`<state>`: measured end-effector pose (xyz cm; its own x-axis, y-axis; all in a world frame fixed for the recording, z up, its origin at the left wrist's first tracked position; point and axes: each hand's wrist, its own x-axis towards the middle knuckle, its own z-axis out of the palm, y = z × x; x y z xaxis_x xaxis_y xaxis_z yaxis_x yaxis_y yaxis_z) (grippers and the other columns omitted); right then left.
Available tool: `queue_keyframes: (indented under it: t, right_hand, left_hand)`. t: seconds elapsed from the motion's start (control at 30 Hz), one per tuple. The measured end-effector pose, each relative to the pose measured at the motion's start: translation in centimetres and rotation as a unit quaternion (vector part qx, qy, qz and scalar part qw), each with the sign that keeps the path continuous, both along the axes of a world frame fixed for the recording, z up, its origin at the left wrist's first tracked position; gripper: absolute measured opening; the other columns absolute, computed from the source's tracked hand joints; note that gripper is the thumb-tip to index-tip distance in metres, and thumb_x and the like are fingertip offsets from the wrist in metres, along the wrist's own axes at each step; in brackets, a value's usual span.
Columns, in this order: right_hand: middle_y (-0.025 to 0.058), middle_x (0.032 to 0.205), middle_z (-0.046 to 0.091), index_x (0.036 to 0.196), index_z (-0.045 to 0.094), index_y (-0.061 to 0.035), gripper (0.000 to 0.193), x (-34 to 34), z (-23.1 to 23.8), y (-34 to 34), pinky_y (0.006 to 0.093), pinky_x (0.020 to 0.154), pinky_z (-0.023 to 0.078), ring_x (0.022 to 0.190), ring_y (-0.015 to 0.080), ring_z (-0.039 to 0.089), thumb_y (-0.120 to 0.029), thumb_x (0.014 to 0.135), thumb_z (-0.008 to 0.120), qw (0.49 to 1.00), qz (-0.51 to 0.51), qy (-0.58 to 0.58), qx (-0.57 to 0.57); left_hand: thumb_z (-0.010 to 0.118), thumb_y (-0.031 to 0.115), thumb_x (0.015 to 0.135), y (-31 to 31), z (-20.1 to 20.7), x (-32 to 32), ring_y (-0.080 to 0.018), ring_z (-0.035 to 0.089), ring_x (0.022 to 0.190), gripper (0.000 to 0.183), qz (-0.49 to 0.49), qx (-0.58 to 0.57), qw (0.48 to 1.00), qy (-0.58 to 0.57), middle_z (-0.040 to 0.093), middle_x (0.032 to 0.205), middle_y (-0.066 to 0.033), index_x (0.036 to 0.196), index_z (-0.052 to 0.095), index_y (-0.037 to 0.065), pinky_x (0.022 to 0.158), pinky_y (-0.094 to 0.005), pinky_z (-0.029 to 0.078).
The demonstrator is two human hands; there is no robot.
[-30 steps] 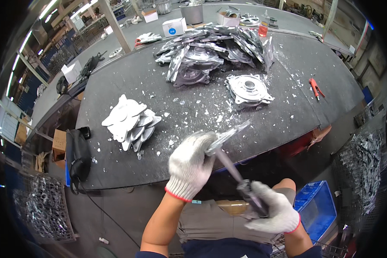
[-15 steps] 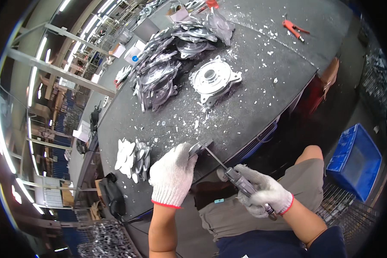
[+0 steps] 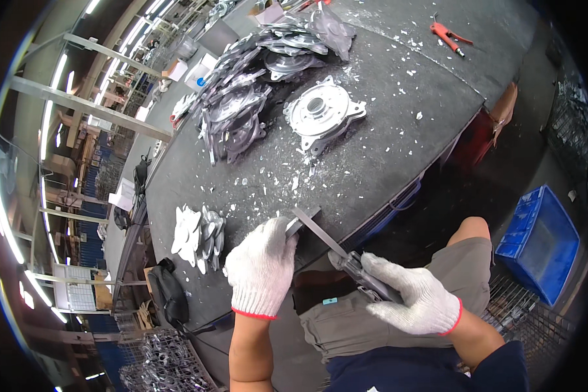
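Observation:
My left hand (image 3: pixel 262 266), in a white knit glove with a red cuff, is closed on a small grey metal part (image 3: pixel 295 226) above the table's near edge. Most of that part is hidden by the fingers. My gloved right hand (image 3: pixel 417 295) grips a dark handheld belt sander (image 3: pixel 353 266), thumb along its body. The sander's long narrow arm reaches up and left, its tip beside the metal part; whether they touch I cannot tell. Left of my left hand, a small stack of silvery metal pieces (image 3: pixel 199 236) lies on the table.
A round metal casting (image 3: pixel 317 112) lies flat on the dark table (image 3: pixel 372 163), near a large heap of similar castings (image 3: pixel 242 98). Light chips are scattered around. A red air blow gun (image 3: pixel 447 38) rests at the far right. A blue bin (image 3: pixel 539 245) stands right of my knee.
The belt sander has rolled in my right hand, so its arm now shows a broad face. My right-hand fingers have straightened somewhat. The view has shifted slightly.

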<state>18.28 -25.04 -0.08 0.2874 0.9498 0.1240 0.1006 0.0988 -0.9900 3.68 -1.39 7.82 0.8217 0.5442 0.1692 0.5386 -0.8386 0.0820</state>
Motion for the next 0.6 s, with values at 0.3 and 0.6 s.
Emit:
queue_keyframes:
  t: [0.3,0.6]
  right_hand:
    - [0.026,0.149,0.069,0.153,0.059,0.0059,0.069,-0.9,1.1,-1.6,0.0382,0.111,0.058,0.132,0.035,0.073,-0.013,0.093,0.085,0.999,-0.015,-0.028,-0.025]
    - [0.0261,0.151,0.067,0.156,0.057,0.0061,0.069,-0.7,1.3,-0.8,0.0379,0.112,0.058,0.133,0.0345,0.072,-0.013,0.094,0.083,0.999,-0.013,-0.014,-0.034]
  left_hand:
    - [0.078,0.014,0.093,-0.2,-0.4,-0.3,-0.0388,0.076,0.093,0.024,0.004,0.014,1.0,-0.009,0.077,0.1,-0.0157,0.115,0.074,0.007,0.078,-0.0448,0.06]
    - [0.079,0.014,0.093,-0.7,-0.6,-0.3,-0.0382,0.076,0.091,0.023,-0.005,0.029,1.0,-0.006,0.077,0.1,-0.0152,0.115,0.074,0.007,0.077,-0.0448,0.061]
